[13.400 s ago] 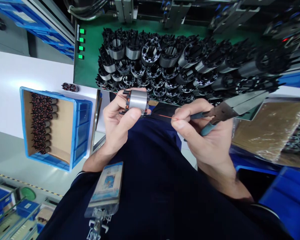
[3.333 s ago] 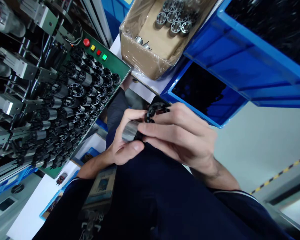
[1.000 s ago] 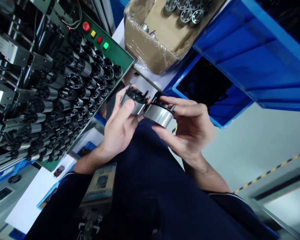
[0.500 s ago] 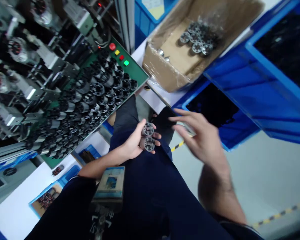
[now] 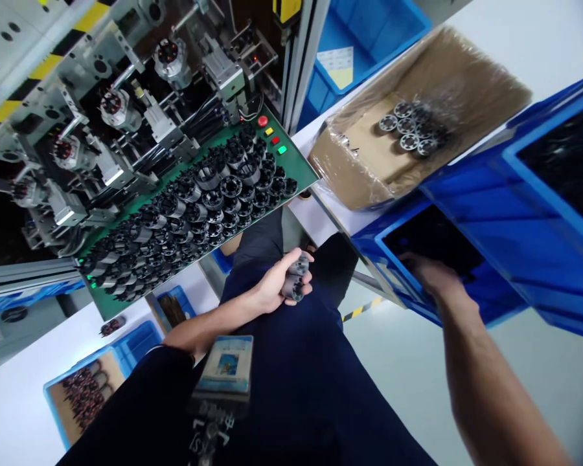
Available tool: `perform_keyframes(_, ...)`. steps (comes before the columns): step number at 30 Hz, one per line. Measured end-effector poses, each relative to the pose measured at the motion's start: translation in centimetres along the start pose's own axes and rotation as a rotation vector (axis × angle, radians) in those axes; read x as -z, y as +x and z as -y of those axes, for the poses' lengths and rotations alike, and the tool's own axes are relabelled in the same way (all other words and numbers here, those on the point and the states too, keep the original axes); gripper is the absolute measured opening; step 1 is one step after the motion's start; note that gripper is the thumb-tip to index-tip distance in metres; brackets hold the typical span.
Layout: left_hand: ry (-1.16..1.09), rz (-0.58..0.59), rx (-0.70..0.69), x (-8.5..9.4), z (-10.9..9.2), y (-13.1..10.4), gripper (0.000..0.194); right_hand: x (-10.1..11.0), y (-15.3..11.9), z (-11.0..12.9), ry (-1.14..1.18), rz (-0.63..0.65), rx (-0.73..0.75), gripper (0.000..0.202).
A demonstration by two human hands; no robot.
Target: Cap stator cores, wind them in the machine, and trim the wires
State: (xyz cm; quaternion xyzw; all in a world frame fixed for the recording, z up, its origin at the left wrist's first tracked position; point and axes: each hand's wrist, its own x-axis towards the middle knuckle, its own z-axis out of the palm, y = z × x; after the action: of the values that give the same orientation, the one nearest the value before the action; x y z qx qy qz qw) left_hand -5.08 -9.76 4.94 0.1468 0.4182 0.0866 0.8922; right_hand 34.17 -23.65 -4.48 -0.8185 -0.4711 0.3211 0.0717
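Likely stiff and weighty, the cores [image 5: 291, 287] suit a side grip; left fingers [image 5: 308, 289] wrap both, right fingers [image 5: 412, 259] are too blurred to tell.

L hand [image 5: 278, 282], on one core w/ orange wire approx. 13 s ago, now cradles two metal cores [image 5: 292, 289] side by side. R hand [image 5: 437, 277], on pliers then & on one of the pair a sec ago, is now off it & down in the blue bin [image 5: 493, 291] w/ blk parts [image 5: 432, 233], blurred. Since the last pic, the pair's tipped, showing more side. View's swung too: more machine heads [image 5: 170, 61] & a yel/blk striped edge [image 5: 90, 17] now show, upper L.
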Motion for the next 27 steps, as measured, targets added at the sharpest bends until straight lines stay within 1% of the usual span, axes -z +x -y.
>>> perform_keyframes(2, 0.022, 0.031, -0.002, -0.2, -0.1, -0.1, 0.075, 0.6, -0.3, -0.4, 0.001, 0.112, -0.048, 0.01)
perform_keyframes(4, 0.036, 0.045, -0.016, -0.4, -0.3, -0.2, 0.08, 1.0, -0.6, -0.7, 0.013, 0.191, -0.074, 0.013)
perform_keyframes(7, 0.042, 0.052, -0.033, -0.7, -0.7, 0.0, 0.083, 1.3, -0.9, -1.0, 0.011, 0.244, -0.111, 0.018)
perform_keyframes(10, 0.042, 0.061, -0.043, -1.0, -1.0, 0.2, 0.075, 1.2, -1.2, -1.5, -0.014, 0.267, -0.18, 0.031)
perform_keyframes(12, 0.042, 0.07, -0.048, -1.3, -1.3, 0.2, 0.07, 1.0, -1.4, -1.8, -0.031, 0.263, -0.231, 0.04)
perform_keyframes(14, 0.041, 0.078, -0.049, -1.6, -1.6, 0.1, 0.07, 0.9, -1.6, -2.1, -0.036, 0.244, -0.261, 0.043)
perform_keyframes(19, 0.039, 0.1, -0.09, -2.6, -2.4, -0.3, 0.071, 0.9, -1.9, -2.0, 0.01, 0.19, -0.242, 0.035)
perform_keyframes(23, 0.034, 0.131, -0.137, -2.8, -2.8, -0.7, 0.069, 1.0, -2.8, -1.9, 0.043, 0.143, -0.229, 0.03)
perform_keyframes(25, 0.038, 0.147, -0.153, -2.8, -2.8, -0.8, 0.067, 0.9, -3.1, -2.0, 0.033, 0.135, -0.256, 0.026)
perform_keyframes(27, 0.047, 0.163, -0.173, -2.6, -2.8, -0.8, 0.069, 0.6, -3.3, -2.3, 0.0, 0.139, -0.317, 0.023)
